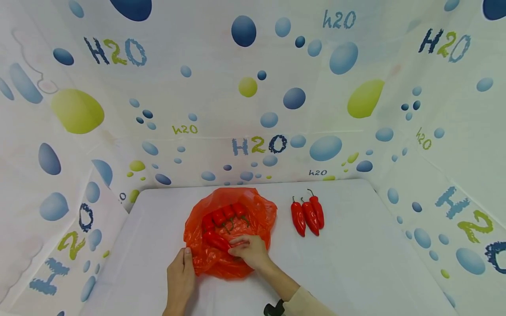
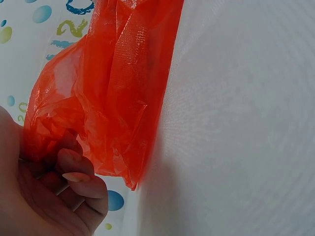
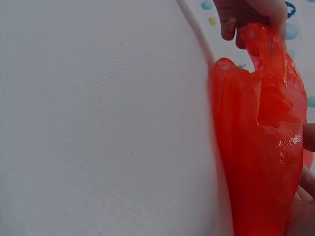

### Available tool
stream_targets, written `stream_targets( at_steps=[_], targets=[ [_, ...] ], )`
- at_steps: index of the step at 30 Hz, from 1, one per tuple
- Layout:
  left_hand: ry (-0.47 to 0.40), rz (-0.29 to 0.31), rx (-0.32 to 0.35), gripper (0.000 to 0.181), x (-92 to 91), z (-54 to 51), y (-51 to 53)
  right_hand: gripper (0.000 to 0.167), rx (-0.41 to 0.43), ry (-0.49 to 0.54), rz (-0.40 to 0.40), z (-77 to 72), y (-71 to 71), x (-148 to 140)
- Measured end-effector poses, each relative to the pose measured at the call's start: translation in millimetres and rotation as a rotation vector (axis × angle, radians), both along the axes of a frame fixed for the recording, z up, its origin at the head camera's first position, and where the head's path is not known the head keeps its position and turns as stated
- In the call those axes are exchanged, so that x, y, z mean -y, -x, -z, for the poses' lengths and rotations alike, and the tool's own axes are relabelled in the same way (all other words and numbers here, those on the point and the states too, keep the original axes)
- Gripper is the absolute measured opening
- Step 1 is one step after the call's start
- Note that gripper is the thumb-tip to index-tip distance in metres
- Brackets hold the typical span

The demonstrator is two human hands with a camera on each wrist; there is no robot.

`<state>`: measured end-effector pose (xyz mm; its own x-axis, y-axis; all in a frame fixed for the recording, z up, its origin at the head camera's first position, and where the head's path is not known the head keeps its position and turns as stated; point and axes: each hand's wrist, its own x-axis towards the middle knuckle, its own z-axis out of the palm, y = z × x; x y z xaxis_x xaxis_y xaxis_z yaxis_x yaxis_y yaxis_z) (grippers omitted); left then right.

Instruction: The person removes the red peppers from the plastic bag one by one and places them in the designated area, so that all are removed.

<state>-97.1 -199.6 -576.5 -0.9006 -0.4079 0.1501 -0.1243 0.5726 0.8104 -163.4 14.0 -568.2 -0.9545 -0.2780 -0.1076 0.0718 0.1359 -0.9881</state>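
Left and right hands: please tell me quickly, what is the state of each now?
Left hand: closed, holding the side of the red plastic bag.
Right hand: closed, holding a red pepper inside the bag.

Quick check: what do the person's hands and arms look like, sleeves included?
The left hand and right hand are gloveless. A cream sleeve covers part of the right forearm; a black item, too unclear to identify, sits beside its cuff. No sleeve shows on the left.

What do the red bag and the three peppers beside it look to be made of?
Red bag: probably thin, glossy plastic film, as it crinkles, catches highlights and looks partly see-through.

Three peppers: smooth, shiny red surface with bright highlights; could be real peppers or moulded plastic, the look leaves it open.
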Motion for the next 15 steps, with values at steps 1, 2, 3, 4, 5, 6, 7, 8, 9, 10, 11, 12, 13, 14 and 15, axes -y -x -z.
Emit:
stream_targets(
  at_steps=[1, 2, 3, 4, 5, 6, 7, 8, 9, 10, 11, 12, 13, 14, 15],
  targets=[
    [0.003, -0.002, -0.001, 0.039, 0.1, 0.2, 0.1, 0.02, 0.005, 0.003, 0.001, 0.4, 0.5, -0.5],
    [0.005, -0.003, -0.002, 0.039, 0.2, 0.4, 0.1, 0.02, 0.007, 0.012, 0.0, 0.7, 0.9, -1.2],
    [0.006, -0.004, -0.002, 0.039, 0.2, 0.5, 0.2, 0.02, 0.013, 0.023, 0.0, 1.1, 1.3, -1.8],
    [0.007, -0.005, -0.002, 0.04, 0.3, 0.6, 0.3, 0.02, 0.02, 0.032, 0.0, 1.0, 1.6, -2.4],
    [0.007, -0.004, -0.001, 0.04, 0.2, 0.7, 0.3, 0.02, 0.027, 0.042, 0.002, 0.7, 1.9, -3.0],
    [0.007, -0.003, 0.0, 0.04, 0.2, 0.7, 0.5, 0.02, 0.036, 0.06, 0.003, 0.3, 2.1, -3.5],
    [0.006, -0.001, 0.002, 0.039, 0.1, 0.6, 0.5, 0.02, 0.046, 0.076, 0.004, 0.1, 2.3, -3.9],
    [0.004, 0.001, 0.003, 0.039, 0.1, 0.5, 0.5, 0.021, 0.055, 0.095, 0.004, -0.5, 2.2, -4.4],
    [0.002, 0.002, 0.004, 0.039, 0.0, 0.4, 0.5, 0.022, 0.069, 0.112, 0.005, -1.1, 2.2, -4.8],
    [0.001, 0.003, 0.004, 0.039, 0.0, 0.5, 0.4, 0.022, 0.079, 0.123, 0.007, -0.8, 2.6, -4.9],
    [-0.001, 0.004, 0.004, 0.038, -0.1, 0.6, 0.3, 0.023, 0.088, 0.135, 0.007, -0.8, 2.6, -5.6],
    [-0.002, 0.004, 0.004, 0.038, 0.0, 0.9, 0.3, 0.023, 0.094, 0.146, 0.006, -0.7, 2.5, -6.2],
    [-0.001, 0.004, 0.004, 0.038, 0.0, 1.1, 0.2, 0.024, 0.097, 0.152, 0.005, -0.3, 2.4, -6.8],
    [-0.001, 0.003, 0.004, 0.038, 0.0, 1.5, 0.1, 0.024, 0.103, 0.162, 0.004, -0.3, 2.4, -7.5],
    [0.0, 0.002, 0.004, 0.038, 0.1, 1.8, 0.1, 0.024, 0.107, 0.169, 0.001, -0.6, 2.4, -8.2]
  ],
)
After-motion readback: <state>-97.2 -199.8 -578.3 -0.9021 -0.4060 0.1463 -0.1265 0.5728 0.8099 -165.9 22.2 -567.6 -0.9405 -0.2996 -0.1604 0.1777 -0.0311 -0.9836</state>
